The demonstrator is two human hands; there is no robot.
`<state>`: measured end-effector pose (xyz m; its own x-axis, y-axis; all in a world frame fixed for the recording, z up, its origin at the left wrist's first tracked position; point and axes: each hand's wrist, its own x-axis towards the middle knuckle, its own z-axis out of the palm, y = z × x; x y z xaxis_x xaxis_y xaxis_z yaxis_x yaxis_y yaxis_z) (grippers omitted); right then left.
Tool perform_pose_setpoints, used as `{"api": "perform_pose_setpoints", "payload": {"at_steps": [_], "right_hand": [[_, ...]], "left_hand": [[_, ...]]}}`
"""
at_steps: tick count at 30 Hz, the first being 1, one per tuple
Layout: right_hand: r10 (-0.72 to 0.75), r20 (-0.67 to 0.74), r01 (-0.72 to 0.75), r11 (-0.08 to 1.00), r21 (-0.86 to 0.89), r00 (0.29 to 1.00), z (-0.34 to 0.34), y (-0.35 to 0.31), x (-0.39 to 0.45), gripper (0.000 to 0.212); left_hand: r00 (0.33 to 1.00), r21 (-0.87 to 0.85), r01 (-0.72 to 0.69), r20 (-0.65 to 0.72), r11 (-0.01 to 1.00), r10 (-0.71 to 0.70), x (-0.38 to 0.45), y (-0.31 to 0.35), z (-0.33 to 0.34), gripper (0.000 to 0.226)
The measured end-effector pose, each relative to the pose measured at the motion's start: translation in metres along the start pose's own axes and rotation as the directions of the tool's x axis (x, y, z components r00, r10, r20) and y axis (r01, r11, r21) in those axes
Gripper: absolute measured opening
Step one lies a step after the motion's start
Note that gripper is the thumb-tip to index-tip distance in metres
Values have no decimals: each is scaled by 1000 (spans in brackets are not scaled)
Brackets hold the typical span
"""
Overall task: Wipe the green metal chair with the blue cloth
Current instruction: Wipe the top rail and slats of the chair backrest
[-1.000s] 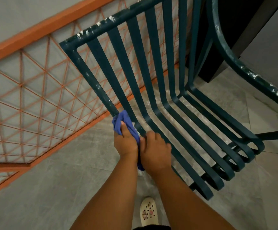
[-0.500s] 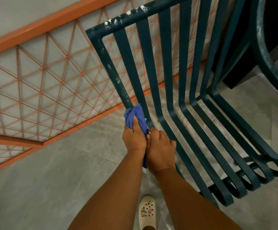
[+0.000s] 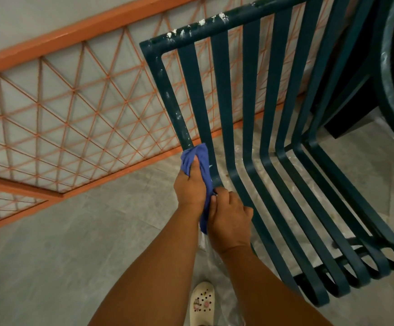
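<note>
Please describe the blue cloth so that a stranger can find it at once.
Find the green chair beside the orange railing. Follow its outer left bar down to the left hand. The cloth bunched there is the only blue thing.

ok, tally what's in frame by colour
Green: 1, the metal chair
Blue: 1, the cloth, gripped by left hand and right hand
Orange: 1, the railing
White: 1, the shoe
Total: 4
</note>
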<state>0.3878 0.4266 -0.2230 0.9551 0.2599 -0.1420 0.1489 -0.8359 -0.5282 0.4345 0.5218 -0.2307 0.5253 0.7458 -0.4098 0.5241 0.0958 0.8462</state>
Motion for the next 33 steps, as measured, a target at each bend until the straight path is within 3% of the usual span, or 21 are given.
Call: {"api": "perform_pose_setpoints", "payload": {"at_steps": [4, 7, 11, 15, 20, 24, 29, 33], "right_hand": [[-26, -39, 27, 1000, 0, 999, 4, 1, -1, 45], [-31, -54, 32, 999, 19, 998, 7, 4, 0, 38], [-26, -49, 26, 1000, 0, 998, 7, 3, -1, 42], [0, -69, 0, 1000, -2, 998, 6, 2, -2, 37], [9, -190, 8, 996, 91, 982, 3, 2, -3, 36], [55, -220, -21, 988, 152, 974, 3, 3, -3, 40], [118, -192, -86, 982, 167, 974, 4, 5, -2, 43], [62, -165, -39, 989, 141, 984, 2, 4, -4, 47]], "left_hand": [[991, -160, -78, 95, 984, 94, 4, 7, -4, 24], [959, -77, -279, 20, 957, 282, 12, 19, -4, 29], [941, 54, -326, -77, 944, 330, 5, 22, 3, 33], [956, 221, -263, -74, 939, 285, 0, 19, 6, 34], [985, 150, -165, 72, 975, 155, -14, 6, -1, 34], [977, 188, -141, 182, 972, 107, -21, -12, -8, 33], [965, 159, -259, 11, 953, 260, -21, 4, 2, 32], [913, 254, -333, -155, 908, 378, 1, 30, 10, 56]]}}
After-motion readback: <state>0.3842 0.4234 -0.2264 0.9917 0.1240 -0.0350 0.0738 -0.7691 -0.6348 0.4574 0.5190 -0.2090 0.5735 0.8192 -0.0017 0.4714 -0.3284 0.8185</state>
